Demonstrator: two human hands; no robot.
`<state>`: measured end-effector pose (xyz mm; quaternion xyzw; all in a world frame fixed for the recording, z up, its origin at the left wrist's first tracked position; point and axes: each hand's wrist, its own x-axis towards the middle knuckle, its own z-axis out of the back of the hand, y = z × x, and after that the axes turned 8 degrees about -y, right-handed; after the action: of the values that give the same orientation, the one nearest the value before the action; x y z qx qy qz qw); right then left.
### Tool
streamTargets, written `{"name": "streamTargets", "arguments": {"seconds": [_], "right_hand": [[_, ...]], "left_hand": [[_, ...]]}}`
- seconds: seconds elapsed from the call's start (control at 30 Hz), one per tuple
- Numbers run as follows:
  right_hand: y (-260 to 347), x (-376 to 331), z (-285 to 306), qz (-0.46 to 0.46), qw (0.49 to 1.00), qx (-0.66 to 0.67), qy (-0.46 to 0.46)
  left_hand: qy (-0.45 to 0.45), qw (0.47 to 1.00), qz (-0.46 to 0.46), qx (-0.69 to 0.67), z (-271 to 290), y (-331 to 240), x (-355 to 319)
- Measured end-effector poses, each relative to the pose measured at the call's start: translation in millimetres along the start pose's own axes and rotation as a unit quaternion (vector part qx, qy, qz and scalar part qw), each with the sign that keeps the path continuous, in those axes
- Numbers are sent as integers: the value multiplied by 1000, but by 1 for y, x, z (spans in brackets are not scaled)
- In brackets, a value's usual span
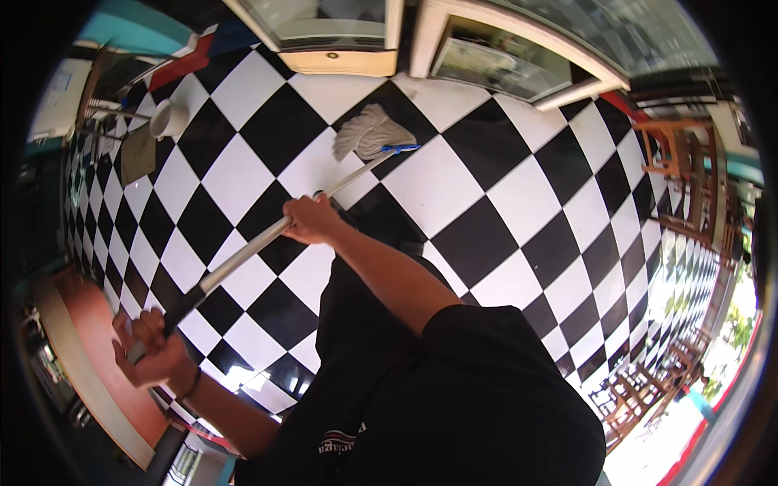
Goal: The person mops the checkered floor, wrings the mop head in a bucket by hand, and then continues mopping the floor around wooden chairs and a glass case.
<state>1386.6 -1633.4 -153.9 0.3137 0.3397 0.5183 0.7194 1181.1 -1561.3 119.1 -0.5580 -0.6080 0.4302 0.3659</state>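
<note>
the person is standing over a black-and-white checkered floor (486, 186) and is working a mop across it with both hands. the left hand (150, 348) is clenched around the dark grip at the upper end of the mop handle (243, 255), low at the left of the view, with a dark band showing at its wrist. the right hand (312, 219) is wrapped around the pale metal shaft further down, its fingers (296, 212) closed over the pole so that the shaft is running out past them on both sides. beyond the right fingers the shaft is sloping away to the mop head (369, 134), a bundle of pale grey strings on a blue clamp, which is lying flat on the tiles well ahead of that hand and just short of the cream-framed glass doors (340, 36).

judging by the look of the tiles alone, it is hard to tell how much has been covered: the floor is shining brightly near the left fingers, but that may be window light and not wetness, and no clear wet trail is showing behind the strings. the strings are resting near the doors, so the broad stretch toward the wooden chairs (685, 170) on the right would seem to be left.

a white bucket (168, 117) is sitting far off to the left of the strings.
</note>
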Motion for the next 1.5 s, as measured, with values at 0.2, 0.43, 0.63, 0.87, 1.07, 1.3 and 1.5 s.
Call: {"name": "streamTargets", "arguments": {"seconds": [0.2,0.43,0.63,0.87,1.07,1.3,1.5], "right_hand": [[-142,-109,76,-94,969,-73,-215],[-261,-269,151,-368,883,-125,-264],[-263,-319,121,-247,860,-83,-439],[-206,-200,26,-8,860,-98,-502],[-82,-81,-59,-41,921,-6,-388],[65,2,-190,-31,988,10,-149],[168,23,-276,47,999,13,-1]], "left_hand": [[234,969,73,-5,-90,100,-87],[595,773,190,106,-160,177,-224],[703,695,141,44,-140,171,-261],[646,755,74,88,-53,111,-156],[524,844,30,110,35,23,-66],[316,927,-98,176,158,-65,-32],[137,945,-182,235,232,-99,-46]]}}
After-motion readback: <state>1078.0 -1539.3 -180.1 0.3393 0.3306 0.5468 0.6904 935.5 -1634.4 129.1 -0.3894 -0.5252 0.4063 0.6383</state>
